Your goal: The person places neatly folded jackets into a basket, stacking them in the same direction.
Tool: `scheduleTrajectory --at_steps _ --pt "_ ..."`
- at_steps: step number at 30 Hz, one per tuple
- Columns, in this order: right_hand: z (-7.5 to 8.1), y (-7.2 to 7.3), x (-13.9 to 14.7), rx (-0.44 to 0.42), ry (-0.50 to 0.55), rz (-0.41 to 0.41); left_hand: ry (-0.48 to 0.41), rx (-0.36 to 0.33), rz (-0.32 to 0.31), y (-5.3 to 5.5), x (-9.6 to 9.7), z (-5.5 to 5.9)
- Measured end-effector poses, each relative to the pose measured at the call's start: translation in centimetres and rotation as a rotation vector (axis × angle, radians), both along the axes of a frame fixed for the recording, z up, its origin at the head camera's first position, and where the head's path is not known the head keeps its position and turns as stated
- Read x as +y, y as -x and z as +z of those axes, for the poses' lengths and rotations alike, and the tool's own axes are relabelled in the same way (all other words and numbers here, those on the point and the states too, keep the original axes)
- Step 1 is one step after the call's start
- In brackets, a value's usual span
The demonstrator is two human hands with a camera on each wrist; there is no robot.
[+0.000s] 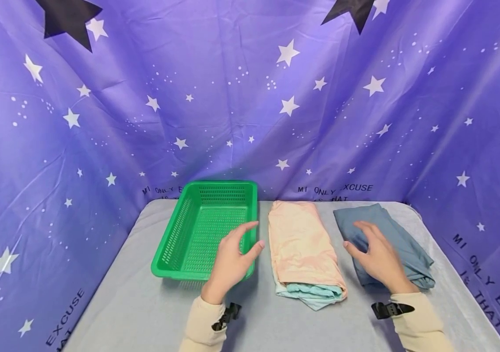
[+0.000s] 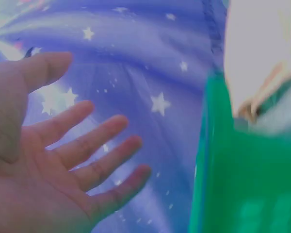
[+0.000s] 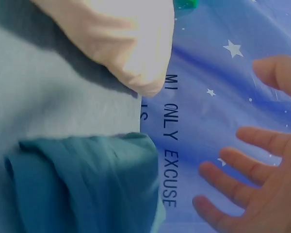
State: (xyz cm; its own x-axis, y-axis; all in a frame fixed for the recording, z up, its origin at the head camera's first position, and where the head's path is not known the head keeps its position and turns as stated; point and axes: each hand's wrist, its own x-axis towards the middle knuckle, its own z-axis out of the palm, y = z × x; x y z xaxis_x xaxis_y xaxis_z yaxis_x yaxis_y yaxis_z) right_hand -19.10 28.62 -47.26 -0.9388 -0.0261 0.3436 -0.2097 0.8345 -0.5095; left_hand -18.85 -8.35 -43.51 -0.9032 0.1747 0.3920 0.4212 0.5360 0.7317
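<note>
My left hand [image 1: 232, 261] hovers at the right side of a green plastic basket [image 1: 158, 266], fingers spread and nothing between them; the left wrist view shows its bare palm. A folded peach garment [image 1: 300, 239] lies right of the basket, on top of a pale teal cloth [image 1: 315, 292] that peeks out at the near end. My right hand [image 1: 381, 259] is over a folded blue-grey garment [image 1: 408, 244], covering part of it in the head view. Its fingers are loosely parted and hold nothing. In the right wrist view the blue-grey fabric [image 3: 97, 184] shows layered folds.
Everything lies on a table with a pale grey cover [image 1: 285, 327]. A purple curtain [image 1: 232, 122] with stars and printed words stands behind the table and along both sides. The basket has perforated walls and sits at the left. Black straps [image 1: 228, 315] circle both wrists.
</note>
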Motion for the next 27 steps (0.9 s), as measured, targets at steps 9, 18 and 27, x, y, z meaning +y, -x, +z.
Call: scheduleTrajectory --at_steps 9,18,27 --pt "-2.5 -0.4 -1.4 0.017 0.256 0.022 -0.527 0.01 -0.082 -1.2 4.4 -2.0" --pt "-3.9 -0.3 -2.5 -0.063 0.374 -0.009 -0.592 -0.036 -0.05 -1.1 8.2 -5.3" --pt "-3.9 -0.2 -3.2 -0.153 0.446 -0.034 -0.471 -0.187 0.146 0.3 9.8 -8.3"
